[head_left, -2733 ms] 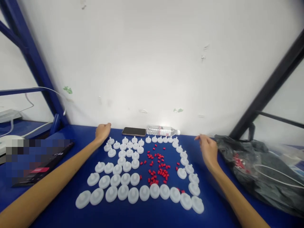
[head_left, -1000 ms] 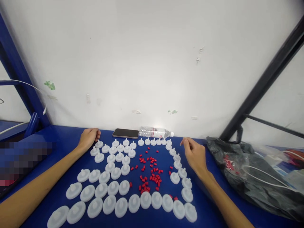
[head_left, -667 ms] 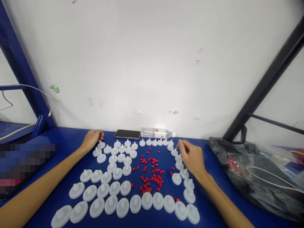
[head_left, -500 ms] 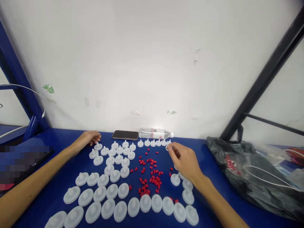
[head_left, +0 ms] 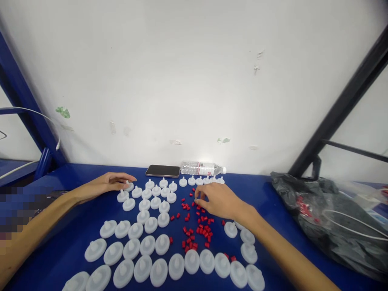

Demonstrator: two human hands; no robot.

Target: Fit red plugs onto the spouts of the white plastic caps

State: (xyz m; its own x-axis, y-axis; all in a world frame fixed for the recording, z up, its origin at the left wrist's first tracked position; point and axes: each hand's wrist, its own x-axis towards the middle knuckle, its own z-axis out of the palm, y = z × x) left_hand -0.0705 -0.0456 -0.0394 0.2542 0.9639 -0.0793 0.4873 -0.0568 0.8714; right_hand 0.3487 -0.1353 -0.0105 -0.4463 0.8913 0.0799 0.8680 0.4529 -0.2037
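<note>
My left hand [head_left: 110, 184] is at the far left of the blue table, its thumb and fingers closed around a white plastic disc with a short stem [head_left: 129, 186]. My right hand [head_left: 218, 198] reaches over the middle, thumb and index finger pinched together low above the scattered small red caps [head_left: 204, 230]. Whatever lies between those fingertips is hidden. Rows of the same white discs stand stem-up around the red pieces, with a front row of discs [head_left: 192, 262] and a short back row near the bottle.
A dark phone [head_left: 163, 171] and a clear water bottle lying on its side [head_left: 203, 168] are by the wall. At right sits a black plastic bag [head_left: 330, 226] with a clear bag of red pieces [head_left: 306, 208] on it. Metal frame posts rise at both sides.
My right hand has moved left, from the back row of discs to the red caps. My left hand's fingers have extended over the disc beside it. The view has shifted slightly.
</note>
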